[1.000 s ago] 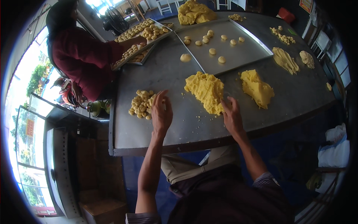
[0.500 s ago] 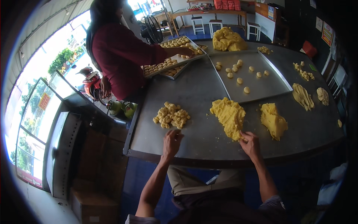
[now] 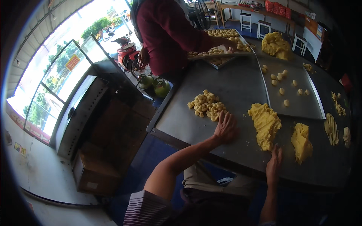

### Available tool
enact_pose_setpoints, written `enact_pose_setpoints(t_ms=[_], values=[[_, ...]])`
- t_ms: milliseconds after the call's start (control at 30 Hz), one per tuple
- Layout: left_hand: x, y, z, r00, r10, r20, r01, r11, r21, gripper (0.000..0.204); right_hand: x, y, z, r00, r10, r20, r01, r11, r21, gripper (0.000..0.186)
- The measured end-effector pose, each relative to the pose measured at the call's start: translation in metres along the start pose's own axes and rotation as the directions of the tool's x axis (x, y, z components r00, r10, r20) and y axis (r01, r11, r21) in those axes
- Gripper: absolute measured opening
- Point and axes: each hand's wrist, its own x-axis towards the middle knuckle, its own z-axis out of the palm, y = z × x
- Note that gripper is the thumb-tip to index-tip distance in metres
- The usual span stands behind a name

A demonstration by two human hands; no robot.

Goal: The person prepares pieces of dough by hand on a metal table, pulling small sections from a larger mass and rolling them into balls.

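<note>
My left hand point(image 3: 225, 129) has its fingers spread at the near right edge of a heap of small pale dough pieces point(image 3: 205, 104). Slight blur covers its palm side, and nothing shows in it. At the near end of a long lump of soft yellow filling point(image 3: 265, 124), my right hand point(image 3: 274, 162) is held with fingers stretched out, its tips close against the lump. Whether a small bit lies under those fingers is hidden. Just right of that hand sits a second yellow lump point(image 3: 301, 143). All of this rests on the dark metal tabletop point(image 3: 230, 90).
A metal tray point(image 3: 298, 105) with several round dough balls lies beyond the lumps. Across the table, a person in maroon point(image 3: 162, 34) reaches over a tray filled with balls point(image 3: 222, 34). A big yellow mound point(image 3: 276, 45) sits far back. Flat dough point(image 3: 331, 129) lies at right.
The view has swung left. My left hand has come up to the dough heap and spread its fingers. The right hand's fingers, bent at the yellow lump before, are now straightened.
</note>
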Motion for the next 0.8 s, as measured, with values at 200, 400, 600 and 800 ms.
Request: enact_pose_setpoints(t_ms=[200,400,600,800], values=[[0.017,0.003,0.0,0.994,0.098,0.051,-0.087,0.979,-0.186,0.045,0.011,0.034,-0.013,0.992,0.124,0.032,-0.128,0.936,0.327,0.033],[0.012,-0.002,-0.006,0.987,-0.027,0.16,0.045,0.993,-0.11,0.033,0.035,0.031,-0.033,0.975,-0.142,0.169,0.135,0.989,0.052,0.026],[-0.012,0.018,-0.002,0.981,-0.18,0.078,0.174,0.981,0.081,0.023,0.011,0.036,-0.033,0.998,0.036,0.059,-0.039,0.998,0.044,0.038],[-0.048,0.039,-0.049,0.933,-0.13,0.335,0.054,0.972,0.228,0.028,-0.033,0.026,-0.034,0.994,-0.113,0.009,0.109,0.977,0.183,0.042]])
